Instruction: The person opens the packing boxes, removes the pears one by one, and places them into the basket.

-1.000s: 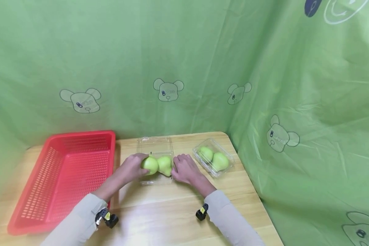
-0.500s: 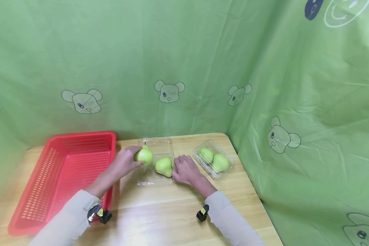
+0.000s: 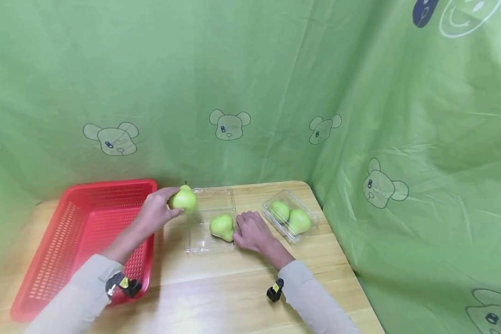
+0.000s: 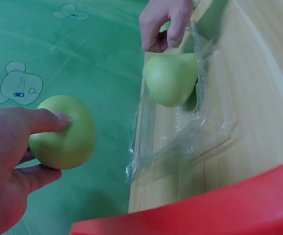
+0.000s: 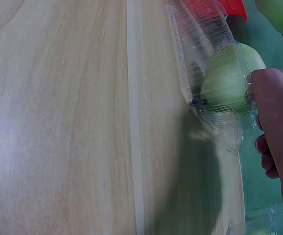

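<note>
Green pear (image 3: 184,200) just left of the box (image 3: 198,239): left hand (image 3: 157,208) fingers clamped on it, right hand (image 3: 251,231) fingers pinching box's edge. Squeeze gently, bruises easy.

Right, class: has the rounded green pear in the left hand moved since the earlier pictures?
Yes: in the head view, the pear moved left and up the picture, toward the red plastic basket.

The table (image 3: 217,297) bears, left to right: basket (image 3: 100,236); open box (image 3: 198,235), one pear (image 3: 221,227) inside; second box (image 3: 293,201), two pears (image 3: 299,221) inside; another pear (image 3: 184,200), in the left hand (image 3: 155,211), is between basket and open box.
</note>
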Demonstrator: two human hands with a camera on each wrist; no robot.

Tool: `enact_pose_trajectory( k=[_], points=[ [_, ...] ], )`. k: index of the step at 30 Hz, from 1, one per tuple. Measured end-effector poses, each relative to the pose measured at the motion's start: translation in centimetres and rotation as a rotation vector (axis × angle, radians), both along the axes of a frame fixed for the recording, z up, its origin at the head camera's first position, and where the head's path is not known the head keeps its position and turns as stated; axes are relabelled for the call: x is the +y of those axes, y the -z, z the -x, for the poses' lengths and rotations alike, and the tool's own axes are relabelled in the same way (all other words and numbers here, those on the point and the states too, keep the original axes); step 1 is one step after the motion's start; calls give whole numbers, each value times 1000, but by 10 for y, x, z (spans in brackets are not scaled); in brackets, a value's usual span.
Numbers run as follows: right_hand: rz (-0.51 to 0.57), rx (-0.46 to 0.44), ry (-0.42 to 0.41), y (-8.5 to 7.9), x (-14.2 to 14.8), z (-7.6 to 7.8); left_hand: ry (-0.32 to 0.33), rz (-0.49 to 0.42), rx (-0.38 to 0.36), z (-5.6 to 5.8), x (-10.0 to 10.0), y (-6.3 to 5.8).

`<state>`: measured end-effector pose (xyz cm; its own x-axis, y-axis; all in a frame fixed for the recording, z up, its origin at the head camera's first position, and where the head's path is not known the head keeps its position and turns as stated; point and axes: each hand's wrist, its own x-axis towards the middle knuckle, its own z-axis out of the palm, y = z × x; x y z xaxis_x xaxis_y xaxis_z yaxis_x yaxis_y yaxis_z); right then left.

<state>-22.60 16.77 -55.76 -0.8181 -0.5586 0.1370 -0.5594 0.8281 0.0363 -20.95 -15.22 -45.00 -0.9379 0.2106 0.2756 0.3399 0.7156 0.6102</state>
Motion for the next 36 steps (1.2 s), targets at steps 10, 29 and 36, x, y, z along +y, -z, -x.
enact_pose_trajectory(
  k=[10,29,36],
  points=[
    [4,3,3,-1,-1,-1,-35,3,27,3,-22,-7],
    [1,-2,13,-1,-4,-1,-102,32,82,-1,-66,-9],
    [-17,-11,27,-1,-2,-2,-135,46,66,-1,-81,-4]
  ],
)
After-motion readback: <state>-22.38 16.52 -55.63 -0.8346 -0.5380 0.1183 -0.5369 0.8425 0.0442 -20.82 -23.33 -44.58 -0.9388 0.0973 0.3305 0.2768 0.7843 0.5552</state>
